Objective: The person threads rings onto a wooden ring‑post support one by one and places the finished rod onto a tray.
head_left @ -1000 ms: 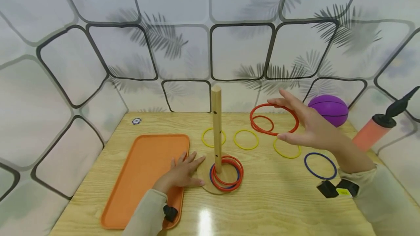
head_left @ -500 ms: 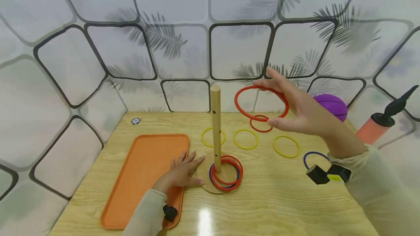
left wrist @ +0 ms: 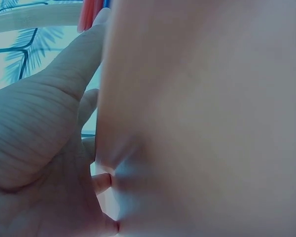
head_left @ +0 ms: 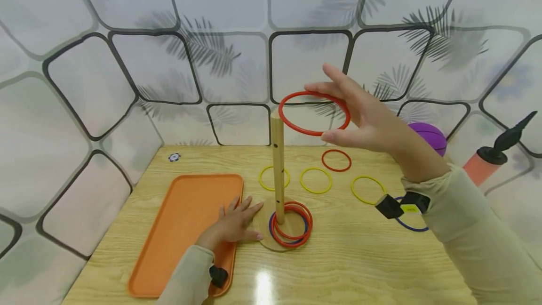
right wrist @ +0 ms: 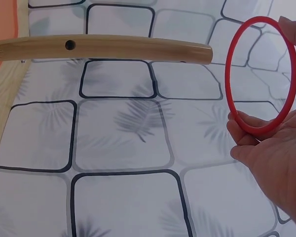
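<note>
My right hand (head_left: pixel 360 112) grips a red ring (head_left: pixel 311 133) between thumb and fingers, up near the top of an upright wooden post (head_left: pixel 278 164). In the head view the ring's left edge overlaps the post's tip; the right wrist view shows the ring (right wrist: pixel 228 74) just beyond the post's end (right wrist: pixel 202 53), apart from it. Several red rings (head_left: pixel 310 229) and a blue ring (head_left: pixel 269 225) lie around the post's foot on its round base (head_left: pixel 264 218). My left hand (head_left: pixel 230 225) rests with fingers spread at the base's left edge and over the tray's side.
An orange tray (head_left: pixel 182 229) lies on the left. Behind and right of the post are yellow rings (head_left: pixel 330 182), a small red ring (head_left: pixel 350 161) and a blue ring (head_left: pixel 410 228). A purple ball (head_left: pixel 432 138), a pink pump (head_left: pixel 480 168) and a poker chip (head_left: pixel 174 157) stand farther out.
My right hand has carried the red ring up and to the left, from above the far right rings to beside the post's top. The left hand has stayed in place.
</note>
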